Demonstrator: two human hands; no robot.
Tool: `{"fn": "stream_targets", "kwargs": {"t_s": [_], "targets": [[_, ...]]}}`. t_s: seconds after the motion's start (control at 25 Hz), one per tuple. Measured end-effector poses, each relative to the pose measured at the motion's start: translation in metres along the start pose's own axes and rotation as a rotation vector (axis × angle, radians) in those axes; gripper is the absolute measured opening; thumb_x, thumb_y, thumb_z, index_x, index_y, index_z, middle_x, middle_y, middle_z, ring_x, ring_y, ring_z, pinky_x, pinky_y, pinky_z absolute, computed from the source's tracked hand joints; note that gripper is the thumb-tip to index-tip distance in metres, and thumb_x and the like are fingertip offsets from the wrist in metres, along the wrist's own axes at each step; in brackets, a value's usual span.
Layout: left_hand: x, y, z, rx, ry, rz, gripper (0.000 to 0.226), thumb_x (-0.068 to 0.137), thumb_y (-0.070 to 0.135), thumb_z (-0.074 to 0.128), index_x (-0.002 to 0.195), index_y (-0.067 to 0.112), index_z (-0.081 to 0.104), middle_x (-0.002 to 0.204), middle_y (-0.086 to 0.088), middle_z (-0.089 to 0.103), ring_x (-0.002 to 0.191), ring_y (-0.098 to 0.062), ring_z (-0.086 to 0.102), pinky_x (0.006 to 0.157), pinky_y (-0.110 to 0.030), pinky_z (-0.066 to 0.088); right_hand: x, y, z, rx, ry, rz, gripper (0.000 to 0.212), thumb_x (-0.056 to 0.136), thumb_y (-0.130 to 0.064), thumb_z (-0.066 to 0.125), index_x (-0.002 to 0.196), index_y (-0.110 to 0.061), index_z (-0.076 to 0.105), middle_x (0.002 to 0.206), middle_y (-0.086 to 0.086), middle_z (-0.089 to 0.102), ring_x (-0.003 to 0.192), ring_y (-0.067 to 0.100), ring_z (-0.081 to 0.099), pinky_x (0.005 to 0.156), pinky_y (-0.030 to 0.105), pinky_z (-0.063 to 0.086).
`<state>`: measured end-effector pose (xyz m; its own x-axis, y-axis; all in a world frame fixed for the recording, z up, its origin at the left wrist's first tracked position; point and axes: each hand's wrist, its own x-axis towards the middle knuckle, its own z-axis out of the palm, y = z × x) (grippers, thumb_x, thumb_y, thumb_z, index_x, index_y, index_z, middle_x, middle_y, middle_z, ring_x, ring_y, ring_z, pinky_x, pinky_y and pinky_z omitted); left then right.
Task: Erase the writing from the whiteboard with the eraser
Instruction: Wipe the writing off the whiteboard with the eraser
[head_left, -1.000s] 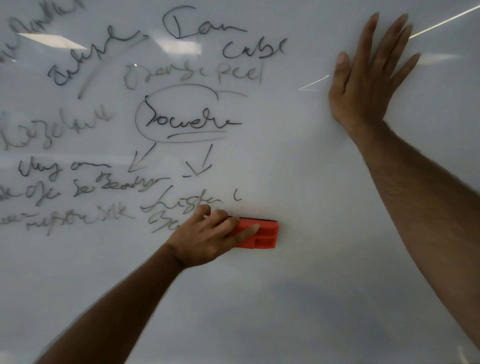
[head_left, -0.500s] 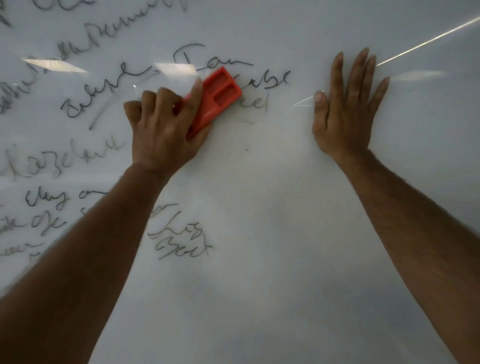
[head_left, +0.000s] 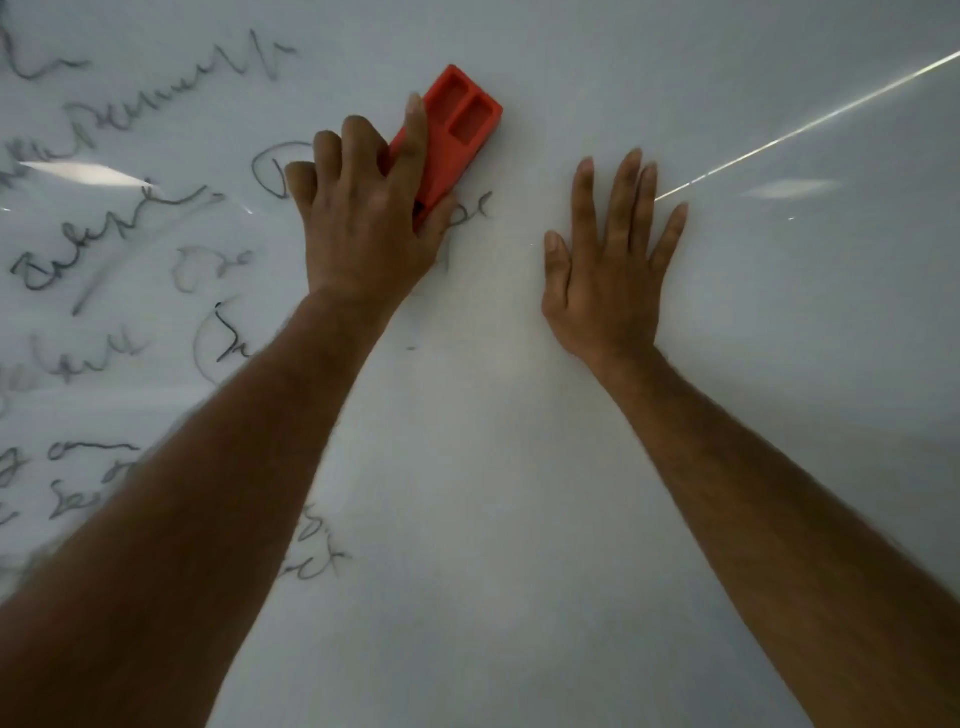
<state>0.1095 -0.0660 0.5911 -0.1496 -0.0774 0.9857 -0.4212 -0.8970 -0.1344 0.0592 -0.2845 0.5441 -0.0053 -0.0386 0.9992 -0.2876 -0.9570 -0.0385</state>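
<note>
While the left hand (head_left: 363, 228) clamps the eraser (head_left: 449, 140) against the board (head_left: 519, 467), the right hand (head_left: 608, 265) lies spread flat beside it, writing (head_left: 104, 249) left of both.

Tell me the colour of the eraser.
The eraser is orange-red, seen in the head view.

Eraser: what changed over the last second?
The left hand swept the red eraser from low on the whiteboard up through the middle, wiping the circled word, arrows and upper words. No regrasp. The right hand stays flat on the board; left-side writing remains.
</note>
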Motion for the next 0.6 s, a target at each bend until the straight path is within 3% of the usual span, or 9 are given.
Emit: {"fn": "stream_targets", "kwargs": {"t_s": [0.12,0.2,0.36,0.44,0.52,0.6], "targets": [[-0.033,-0.010,-0.004,-0.055,0.055,0.299,0.062,0.101,0.052,0.057,0.149,0.014,0.048,0.103,-0.020,0.059,0.086,-0.037,0.052,0.073,-0.046,0.039,0.001,0.001,0.000,0.030,0.007,0.004,0.064,0.109,-0.046,0.027,0.165,-0.016,0.021,0.170,0.025,0.016,0.159,0.038,0.014,0.125,0.068,0.011],[-0.052,-0.034,-0.010,-0.006,0.073,0.401,0.060,0.102,0.053,0.058,0.148,0.015,0.051,0.100,-0.019,0.060,0.082,-0.035,0.051,0.070,-0.045,0.037,0.000,0.001,0.000,0.043,0.010,0.004,0.064,0.108,-0.046,0.027,0.165,-0.016,0.021,0.170,0.025,0.016,0.159,0.038,0.014,0.125,0.068,0.011],[-0.033,-0.038,-0.006,0.079,0.042,-0.003,0.065,0.101,0.057,0.053,0.151,0.017,0.042,0.108,-0.023,0.056,0.095,-0.041,0.053,0.081,-0.049,0.039,0.000,-0.001,-0.002,0.032,-0.006,0.005,0.065,0.109,-0.047,0.023,0.166,-0.017,0.019,0.171,0.025,0.013,0.160,0.038,0.011,0.125,0.068,0.010],[-0.018,-0.020,0.001,0.058,0.017,-0.104,0.069,0.100,0.056,0.055,0.153,0.015,0.040,0.112,-0.025,0.054,0.100,-0.043,0.052,0.085,-0.051,0.040,0.000,-0.001,-0.002,0.031,-0.011,0.005,0.065,0.109,-0.047,0.023,0.166,-0.017,0.018,0.171,0.025,0.013,0.160,0.038,0.011,0.125,0.068,0.009],[-0.016,-0.013,0.002,0.021,0.033,-0.050,0.068,0.099,0.054,0.056,0.152,0.014,0.041,0.111,-0.025,0.054,0.098,-0.042,0.051,0.084,-0.051,0.039,0.000,-0.001,-0.001,0.035,-0.001,0.000,0.065,0.109,-0.048,0.024,0.166,-0.017,0.020,0.170,0.025,0.014,0.160,0.038,0.012,0.125,0.068,0.009],[-0.030,-0.018,-0.001,-0.018,0.057,0.109,0.064,0.100,0.053,0.056,0.150,0.015,0.045,0.107,-0.023,0.056,0.091,-0.039,0.051,0.078,-0.048,0.038,0.000,-0.002,-0.001,0.042,0.002,-0.005,0.065,0.109,-0.047,0.025,0.166,-0.017,0.021,0.170,0.025,0.015,0.159,0.038,0.013,0.125,0.069,0.010]]}}
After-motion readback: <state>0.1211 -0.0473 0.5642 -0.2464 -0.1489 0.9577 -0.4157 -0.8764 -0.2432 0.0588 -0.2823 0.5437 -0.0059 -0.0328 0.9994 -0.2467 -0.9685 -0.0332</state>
